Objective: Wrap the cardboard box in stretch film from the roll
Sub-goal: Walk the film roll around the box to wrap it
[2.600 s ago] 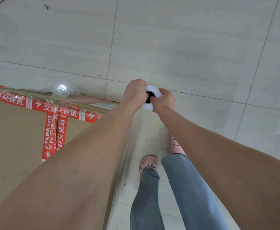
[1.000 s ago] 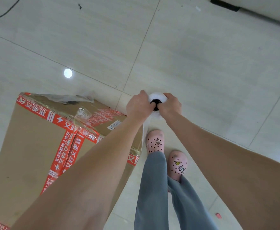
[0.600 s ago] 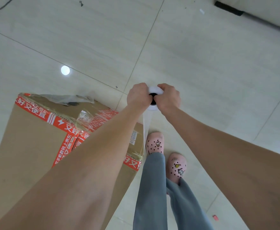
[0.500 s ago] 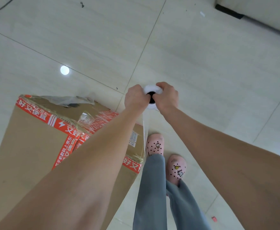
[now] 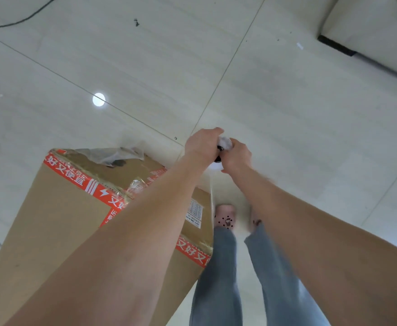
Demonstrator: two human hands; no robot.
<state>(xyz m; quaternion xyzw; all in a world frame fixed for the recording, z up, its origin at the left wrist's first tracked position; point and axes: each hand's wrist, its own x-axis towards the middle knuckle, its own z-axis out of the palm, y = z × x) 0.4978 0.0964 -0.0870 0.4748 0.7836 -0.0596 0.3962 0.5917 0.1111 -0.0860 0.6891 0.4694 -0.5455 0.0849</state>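
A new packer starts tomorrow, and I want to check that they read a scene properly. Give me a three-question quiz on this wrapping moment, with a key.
1. True or false: both the left hand and the right hand hold the film roll.
2. Multiple choice: the printed tape on the cardboard box is A) blue, B) red, C) green.
3. Short answer: on which side of the film roll does the box stand, the person's left or right?

Key: 1 true; 2 B; 3 left.
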